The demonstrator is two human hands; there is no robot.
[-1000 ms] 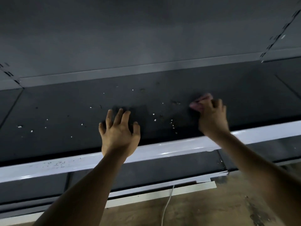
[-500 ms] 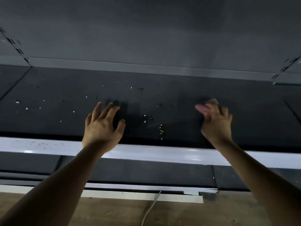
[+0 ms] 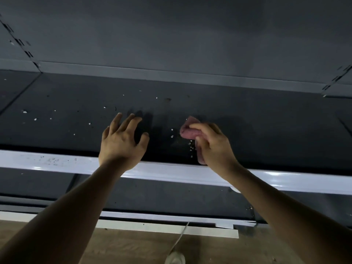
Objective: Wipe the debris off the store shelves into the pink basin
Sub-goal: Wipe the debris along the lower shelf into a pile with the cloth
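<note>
Closest is a brown wooden floor (image 3: 133,248). A thin white cord (image 3: 182,235) runs across it to a round white thing at the very bottom that is too cut off to name. Above the floor is a dark lower shelf (image 3: 152,195) with a few pale bits near its right end.

Next comes the white front edge (image 3: 285,180) of the dark shelf (image 3: 266,130). Both arms reach over this edge. Tiny dark specks sit on the left part of the white edge.

The left hand (image 3: 122,141) is open, with its fingers spread wide. It is just past the front edge, near the middle of the shelf. I cannot tell if it touches the shelf or hangs just over it.

The right hand (image 3: 215,147) is a little to the right, also near the front edge. Its fingers are curled round a pink cloth (image 3: 190,130), and the cloth is down on the shelf.

The debris (image 3: 172,136) is small white crumbs. One little bunch lies between the two hands, just beside the left side of the cloth. More crumbs are spread over the left half of the shelf, and a few lie farther in, toward the back edge.

Behind the shelf stands a plain grey back wall (image 3: 171,35). A row of small slots (image 3: 19,42) runs up it at the far left.
</note>
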